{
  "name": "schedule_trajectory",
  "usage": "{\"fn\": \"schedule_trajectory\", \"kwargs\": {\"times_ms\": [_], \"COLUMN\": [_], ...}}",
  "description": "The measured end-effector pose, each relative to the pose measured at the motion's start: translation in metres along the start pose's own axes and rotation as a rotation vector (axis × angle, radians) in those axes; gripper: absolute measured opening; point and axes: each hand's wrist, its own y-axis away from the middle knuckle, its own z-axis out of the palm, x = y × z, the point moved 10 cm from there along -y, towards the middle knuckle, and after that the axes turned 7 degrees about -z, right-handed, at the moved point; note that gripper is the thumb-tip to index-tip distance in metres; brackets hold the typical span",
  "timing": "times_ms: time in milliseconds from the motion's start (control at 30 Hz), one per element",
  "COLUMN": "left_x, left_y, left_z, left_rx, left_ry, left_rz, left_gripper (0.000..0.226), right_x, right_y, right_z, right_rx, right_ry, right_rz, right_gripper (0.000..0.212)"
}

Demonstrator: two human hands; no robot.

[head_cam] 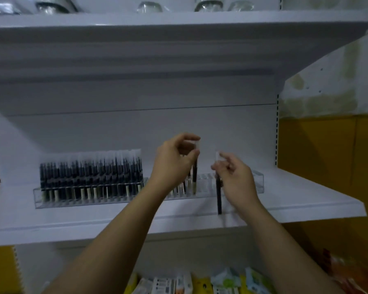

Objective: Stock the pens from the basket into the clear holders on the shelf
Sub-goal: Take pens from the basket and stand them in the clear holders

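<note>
Pinched in my left hand, a pen stands in the clear holder; my right hand pinches a second pen hanging before the shelf. Tilted, either could miss its slot and knock neighbouring pens askew.

A white shelf bears a clear holder packed with dark pens.

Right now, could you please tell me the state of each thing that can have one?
Left hand, pinching first pen by its top.
First pen, upright, lower end in right holder.
Right hand, holding second pen.
Second pen, upright, in front of right holder, not inserted.
Left holder, filled with pens.
Right holder, right-end slots empty.
</note>
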Motion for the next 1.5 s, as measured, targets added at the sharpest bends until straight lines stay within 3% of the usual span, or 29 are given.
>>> {"fn": "schedule_trajectory", "kwargs": {"times_ms": [100,400,700,900,1067,1300,1500], "left_x": [0.004,-0.004,-0.036,-0.058,-0.066,-0.063,-0.061], "left_y": [-0.024,-0.066,-0.085,-0.087,-0.09,-0.085,-0.069], "left_z": [-0.006,-0.007,0.011,0.02,0.02,0.014,0.016], "left_rx": [0.034,0.115,0.006,-0.037,-0.06,0.0,-0.037], "left_ry": [-0.031,-0.23,-0.336,-0.568,-0.507,-0.52,-0.692], "left_rz": [0.03,0.126,0.049,-0.028,-0.038,0.002,0.05], "left_gripper": [0.024,0.023,0.022,0.008,0.01,0.008,0.031], "right_x": [-0.006,-0.004,0.03,0.046,0.045,0.046,0.045], "right_y": [-0.033,-0.096,-0.107,-0.092,-0.081,-0.076,-0.067], "right_z": [0.001,0.02,0.038,0.055,0.062,0.07,0.069], "right_rx": [0.052,0.058,0.022,-0.17,-0.415,-0.56,-0.562], "right_ry": [0.006,0.098,0.107,0.285,0.526,0.7,0.693], "right_rz": [-0.077,-0.212,-0.176,-0.18,-0.207,-0.179,-0.123], "right_gripper": [0.037,0.03,0.026,0.038,0.057,0.061,0.077]}}
